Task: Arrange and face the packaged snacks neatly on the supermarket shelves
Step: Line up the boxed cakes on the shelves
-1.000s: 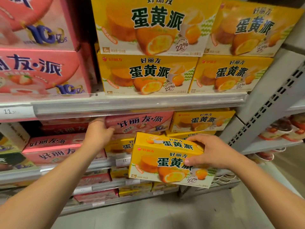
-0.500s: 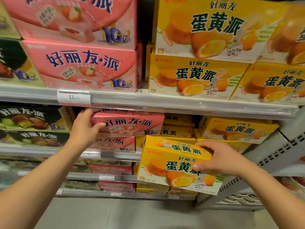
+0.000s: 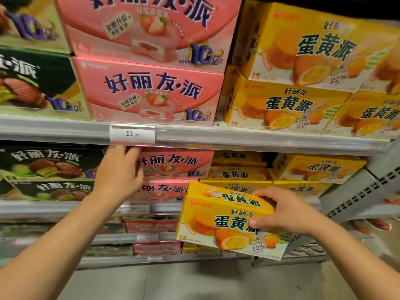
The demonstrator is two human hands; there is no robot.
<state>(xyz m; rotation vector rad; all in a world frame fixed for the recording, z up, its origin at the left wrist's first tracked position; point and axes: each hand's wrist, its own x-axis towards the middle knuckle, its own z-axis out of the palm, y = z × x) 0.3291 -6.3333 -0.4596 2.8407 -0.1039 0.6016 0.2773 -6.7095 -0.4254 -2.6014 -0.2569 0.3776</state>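
My right hand [image 3: 287, 211] grips a yellow egg-yolk pie box [image 3: 218, 221] from its right end, held out in front of the shelves and tilted slightly. My left hand [image 3: 119, 169] lies against the left end of the upper pink strawberry pie box [image 3: 175, 163] on the second shelf, fingers spread over its corner. A second pink box [image 3: 162, 189] lies under it. Yellow boxes [image 3: 318, 167] are stacked to the right on that shelf, partly hidden by the held box.
The top shelf [image 3: 259, 139] carries large pink boxes [image 3: 151, 92], yellow boxes [image 3: 281, 107] and green ones [image 3: 36, 83]. A price tag [image 3: 132, 134] reads 11. Green boxes [image 3: 47, 163] fill the second shelf's left. Lower shelves hold more boxes. A grey upright [image 3: 357, 191] stands right.
My view has swung left and closer to the shelves. My left hand has shifted along the upper pink box's left end. The yellow box stays in my right hand.
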